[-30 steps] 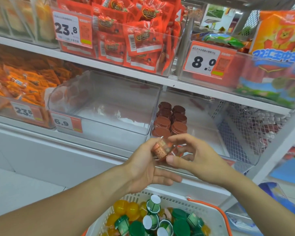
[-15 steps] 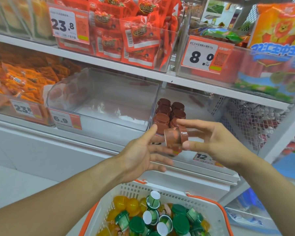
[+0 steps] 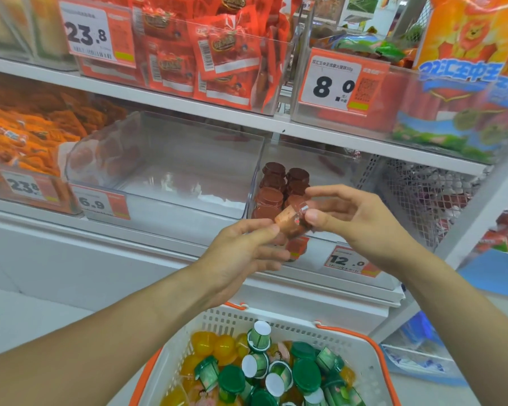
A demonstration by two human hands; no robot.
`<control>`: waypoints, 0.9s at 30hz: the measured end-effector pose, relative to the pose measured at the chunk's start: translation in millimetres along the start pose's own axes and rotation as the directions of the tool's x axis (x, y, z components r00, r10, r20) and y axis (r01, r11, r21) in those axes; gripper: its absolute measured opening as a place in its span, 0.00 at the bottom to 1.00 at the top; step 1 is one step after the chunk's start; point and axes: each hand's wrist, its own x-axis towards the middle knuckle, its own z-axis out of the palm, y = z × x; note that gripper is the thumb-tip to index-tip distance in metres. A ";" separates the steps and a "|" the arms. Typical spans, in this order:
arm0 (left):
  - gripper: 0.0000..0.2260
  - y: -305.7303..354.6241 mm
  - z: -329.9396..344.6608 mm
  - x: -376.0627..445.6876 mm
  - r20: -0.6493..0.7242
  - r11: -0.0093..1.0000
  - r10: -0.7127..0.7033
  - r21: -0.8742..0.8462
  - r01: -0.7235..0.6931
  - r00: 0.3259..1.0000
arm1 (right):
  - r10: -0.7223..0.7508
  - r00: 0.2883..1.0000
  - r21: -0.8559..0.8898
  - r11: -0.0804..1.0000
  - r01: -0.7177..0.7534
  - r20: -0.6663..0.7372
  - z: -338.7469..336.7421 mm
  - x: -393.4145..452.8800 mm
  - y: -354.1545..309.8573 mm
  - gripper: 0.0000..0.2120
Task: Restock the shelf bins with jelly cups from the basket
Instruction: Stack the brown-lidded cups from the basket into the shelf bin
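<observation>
**Head view: a brown jelly cup passes between two hands at the bin's front edge**

Head view shows the right hand (image 3: 361, 224) pinching a brown jelly cup (image 3: 292, 222) between thumb and forefinger, the other fingers fanned loosely above it. The cup lies tilted on its side, lid end toward the right hand, its paler base pointing at the left hand (image 3: 241, 253). The left hand's thumb and forefinger are touching or all but touching that base; whether they truly grip it I cannot tell, as the cup is a little blurred. It looks like a handover or a turning of the cup, so it can go in lid-up like the others.

The cup itself is small, squat and translucent, reddish-brown, with a glossy film lid that catches the light.

It is held just in front of the clear shelf bin (image 3: 346, 171), where two rows of matching brown cups (image 3: 285, 186) already stand upright against the left wall; the rest of that bin's floor is bare. A second clear bin (image 3: 165, 171) to the left is beside it, holding nothing I can make out.

Below the arms, the white basket (image 3: 361, 344) with orange trim holds the remaining stock: green-lidded cups (image 3: 305, 376) and yellow cups (image 3: 214, 347), jumbled together.
</observation>
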 end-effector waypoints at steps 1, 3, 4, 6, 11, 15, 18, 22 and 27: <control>0.15 0.6 -0.9 0.1 -0.007 0.999 -0.026 0.024 0.026 1.000 | -0.017 0.998 -0.032 0.999 0.015 -0.068 -1.6 3.9 3.9 0.19; 0.14 0.5 -3.1 -0.6 -0.004 0.995 -0.064 0.082 0.064 0.998 | -0.067 0.982 -0.205 0.978 0.030 -0.176 -4.7 12.4 15.6 0.14; 0.13 -0.5 -4.1 -1.1 -0.003 0.991 -0.078 0.108 0.077 0.997 | -0.082 0.975 -0.296 0.955 0.018 -0.205 -5.9 14.9 21.9 0.12; 0.12 -3.3 -5.3 -2.3 0.002 0.983 -0.103 0.154 0.102 0.995 | -0.109 0.962 -0.446 0.895 -0.014 -0.249 -5.6 16.7 30.8 0.09; 0.09 -8.4 -4.4 -2.8 0.069 0.963 -0.169 0.224 0.150 0.983 | -0.202 0.954 -0.566 0.823 0.042 -0.222 6.9 22.1 43.5 0.11; 0.08 -14.0 -1.1 0.4 0.058 0.959 -0.151 0.249 0.133 0.987 | -0.279 0.957 -0.687 0.712 0.146 -0.086 14.6 29.1 58.1 0.11; 0.07 -17.3 0.2 0.4 0.058 0.962 -0.118 0.253 0.100 0.991 | -0.281 0.959 -0.708 0.685 0.169 -0.043 14.6 30.7 62.6 0.09; 0.06 -19.2 -0.7 0.5 0.066 0.964 -0.091 0.255 0.071 0.994 | -0.275 0.961 -0.719 0.672 0.175 -0.023 14.3 30.6 61.4 0.10; 0.06 -21.7 -0.2 0.9 0.069 0.955 -0.095 0.286 0.072 0.993 | -0.247 0.962 -0.681 0.725 0.102 -0.119 18.3 28.7 62.1 0.07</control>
